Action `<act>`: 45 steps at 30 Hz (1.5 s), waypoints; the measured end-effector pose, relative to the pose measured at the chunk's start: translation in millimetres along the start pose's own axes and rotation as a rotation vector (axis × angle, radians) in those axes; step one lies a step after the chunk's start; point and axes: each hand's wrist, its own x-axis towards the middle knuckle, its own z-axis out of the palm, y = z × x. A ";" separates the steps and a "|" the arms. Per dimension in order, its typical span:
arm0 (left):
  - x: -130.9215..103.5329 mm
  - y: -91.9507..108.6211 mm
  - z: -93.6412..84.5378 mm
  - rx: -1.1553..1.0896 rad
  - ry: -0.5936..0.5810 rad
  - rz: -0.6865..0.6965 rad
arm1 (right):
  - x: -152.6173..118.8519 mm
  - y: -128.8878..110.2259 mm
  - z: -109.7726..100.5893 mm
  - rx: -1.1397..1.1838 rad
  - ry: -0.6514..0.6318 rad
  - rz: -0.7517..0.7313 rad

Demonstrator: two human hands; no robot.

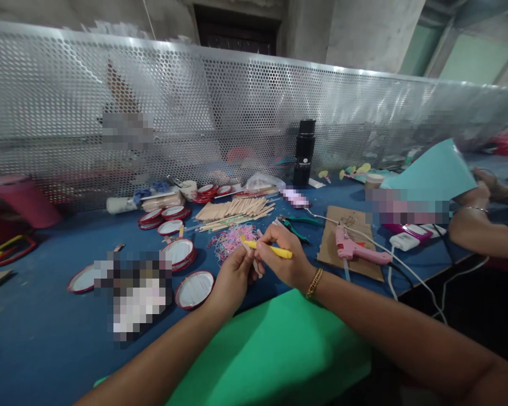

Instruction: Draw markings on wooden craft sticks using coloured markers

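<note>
My right hand [281, 254] is closed around a yellow marker [281, 251], its tip pointing left. Pinched in my left hand [236, 279] is a pale wooden craft stick [257, 268], partly hidden by the fingers. The marker's tip is close to the upper end of the stick; whether they touch I cannot tell. Behind both hands lies a tangle of pink and purple loops [224, 242], with a pile of wooden sticks [232, 208] beyond it. Several red-rimmed lids [195, 290] are spread to the left of my left hand.
A pink glue gun [355, 248] rests on cardboard [328, 252] at the right, with white cables trailing nearby. Green-handled pliers [296, 228] and a black bottle [305, 155] stand farther back. At the right, another person's hands [476, 194] hold a light-blue sheet [434, 175]. A perforated metal screen [173, 113] lines the back.
</note>
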 end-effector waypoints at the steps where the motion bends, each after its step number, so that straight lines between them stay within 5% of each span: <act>1: 0.0 0.0 0.0 0.000 -0.001 -0.001 | 0.2 0.1 -0.2 0.000 0.000 -0.001; 6: -0.6 0.3 0.0 0.003 0.008 -0.018 | 1.1 1.1 -1.7 -0.073 0.073 -0.015; 11: -0.3 -1.4 -0.2 0.004 0.002 -0.016 | 0.0 -0.4 -0.9 0.011 -0.011 0.003; 31: -0.3 0.1 0.1 -0.016 0.006 -0.012 | 0.2 2.1 -0.8 0.015 -0.015 0.018; 37: 0.1 -1.7 0.1 -0.044 -0.002 -0.024 | 2.4 2.7 -0.9 -0.022 0.082 -0.015; 45: -1.1 1.0 -1.1 -0.079 -0.001 -0.045 | 17.2 -3.5 -4.9 0.304 -0.235 0.157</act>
